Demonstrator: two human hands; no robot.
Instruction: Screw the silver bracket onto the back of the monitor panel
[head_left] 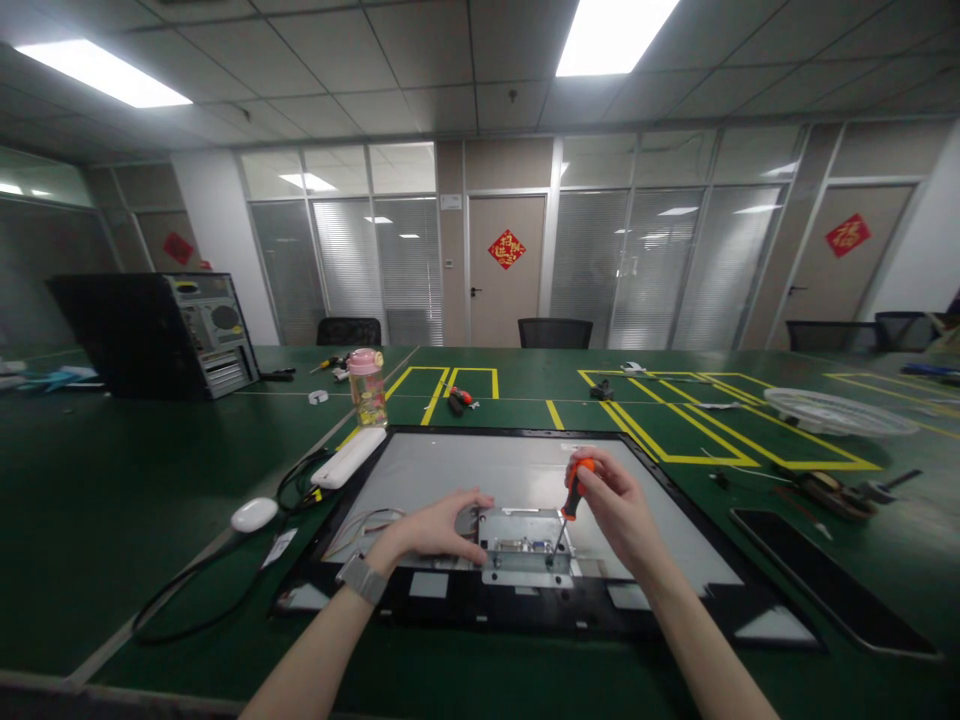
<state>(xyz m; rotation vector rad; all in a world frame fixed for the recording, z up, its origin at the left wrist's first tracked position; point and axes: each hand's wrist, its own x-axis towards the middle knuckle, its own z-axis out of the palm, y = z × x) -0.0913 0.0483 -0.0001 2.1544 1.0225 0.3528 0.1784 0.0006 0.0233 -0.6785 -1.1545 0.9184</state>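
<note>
In the lower middle of the frame, a panel point(435, 470) lies flat on the green table point(187, 440), with a metal bracket point(517, 580) near its lower edge. The person's right hand point(611, 500), right of centre, is closed in a fingertip hold around the orange-and-black handle of a screwdriver point(574, 490). The screwdriver leans slightly, its shaft running down to the lower right part of the bracket. The left hand point(446, 525) is spread open, thumb and forefinger well apart at the bracket's left edge; whether the tips press on it cannot be told. A watch point(362, 578) circles the left wrist.

A phone point(832, 580) lies at the lower right, beside the panel. At the panel's upper left corner are a white bar point(349, 457) and, just behind it, a pink-lidded bottle point(367, 390). A black computer case point(127, 335) stands at the left of the frame.
</note>
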